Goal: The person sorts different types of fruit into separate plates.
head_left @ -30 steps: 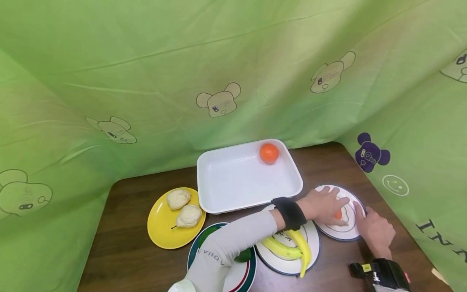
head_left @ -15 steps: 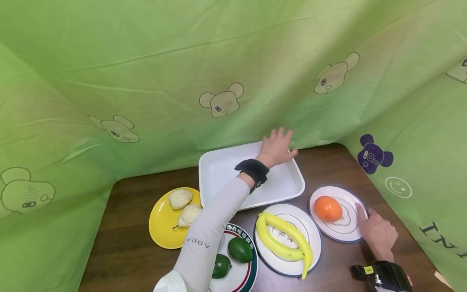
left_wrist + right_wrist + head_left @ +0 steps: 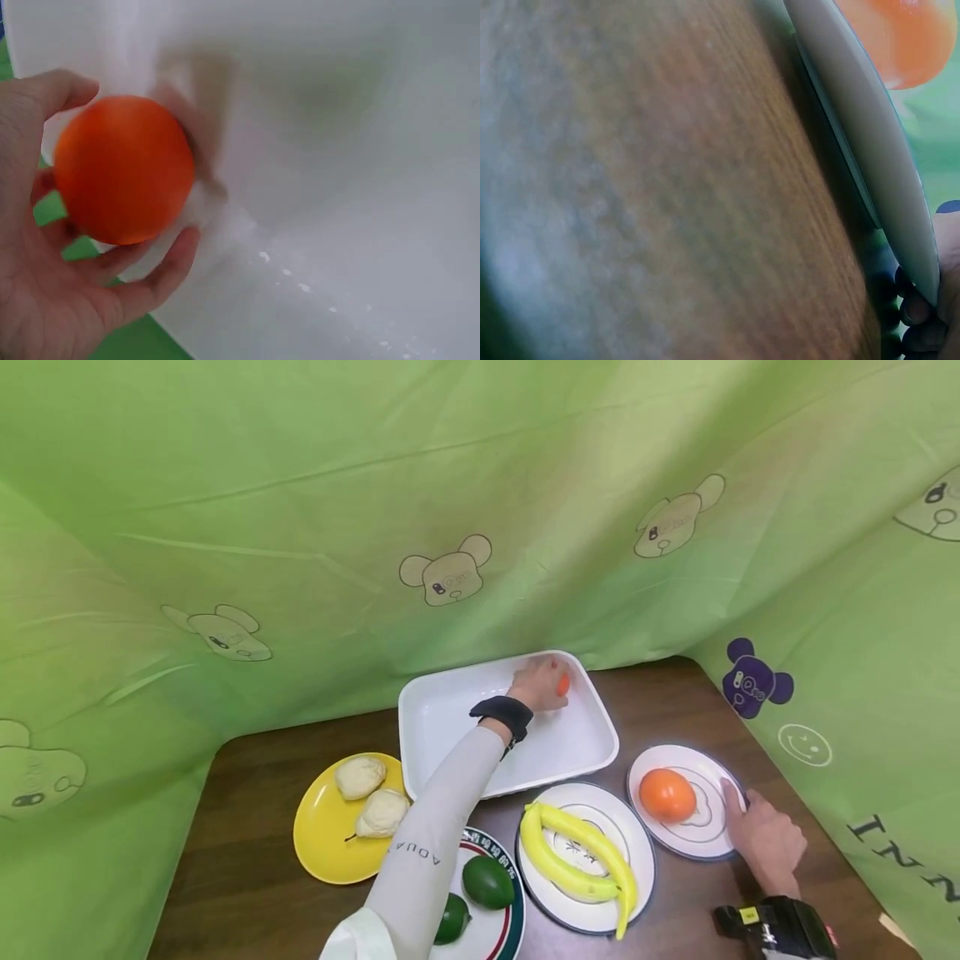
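My left hand reaches into the far right corner of the white tray and curls round an orange there. In the left wrist view the thumb and fingers cup this orange against the tray's wall. A second orange lies on a white plate at the right. My right hand holds that plate's near rim, thumb on top. The right wrist view shows the plate's edge, the orange and fingertips under the rim.
A yellow plate with two pale pears sits at the left. Near me are a plate with two avocados and a plate with two bananas. Green cloth walls in the brown table.
My left hand left the orange on the right plate, swung over to the tray with fingers spread, and now grips the orange in the tray. The right hand has stayed on the plate's rim.
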The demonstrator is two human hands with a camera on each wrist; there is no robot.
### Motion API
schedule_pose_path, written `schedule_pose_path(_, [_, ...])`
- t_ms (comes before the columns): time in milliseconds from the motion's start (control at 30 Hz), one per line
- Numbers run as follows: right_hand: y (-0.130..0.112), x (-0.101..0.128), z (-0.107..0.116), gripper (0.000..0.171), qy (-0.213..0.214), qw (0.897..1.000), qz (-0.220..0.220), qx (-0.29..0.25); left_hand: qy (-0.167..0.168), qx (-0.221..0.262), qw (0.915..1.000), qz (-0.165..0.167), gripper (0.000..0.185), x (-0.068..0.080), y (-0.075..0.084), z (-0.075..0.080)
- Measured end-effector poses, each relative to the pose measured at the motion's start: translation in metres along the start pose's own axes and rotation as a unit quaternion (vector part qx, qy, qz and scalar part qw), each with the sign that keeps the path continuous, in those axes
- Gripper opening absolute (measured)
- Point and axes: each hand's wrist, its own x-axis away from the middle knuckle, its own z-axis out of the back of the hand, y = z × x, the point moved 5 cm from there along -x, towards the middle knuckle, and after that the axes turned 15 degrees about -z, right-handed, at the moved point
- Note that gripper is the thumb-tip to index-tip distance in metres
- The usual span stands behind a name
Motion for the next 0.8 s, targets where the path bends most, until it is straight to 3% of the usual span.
schedule_pose_path(233, [-0.001,0.001,0.0,0.096,0.004,1.0,0.004,-0.008,-0.034,-0.01,0.9993,-0.013,0.053,-0.002,0.003,-0.017])
schedule_pose_path(333, [0.0,0.001,0.0,0.096,0.002,1.0,0.0,-0.006,-0.01,-0.014,0.9988,-0.046,0.054,-0.004,0.009,-0.015])
schedule_pose_path(433, [0.002,0.001,0.001,0.095,0.003,1.0,-0.002,-0.002,0.039,-0.004,0.9953,-0.088,0.058,-0.005,0.023,-0.003])
schedule_pose_path(600, [0.004,-0.002,0.003,0.096,-0.001,1.0,-0.003,0.0,0.099,0.009,0.983,-0.154,0.066,-0.007,0.074,0.032])
schedule_pose_path(700, [0.003,-0.003,0.002,0.098,-0.006,1.0,-0.002,0.0,0.083,0.007,0.977,-0.196,0.072,-0.008,0.117,0.047])
schedule_pose_path(800, [0.0,-0.001,0.0,0.094,-0.006,1.0,0.006,-0.004,0.041,0.0,0.9662,-0.254,0.074,-0.007,0.162,0.049])
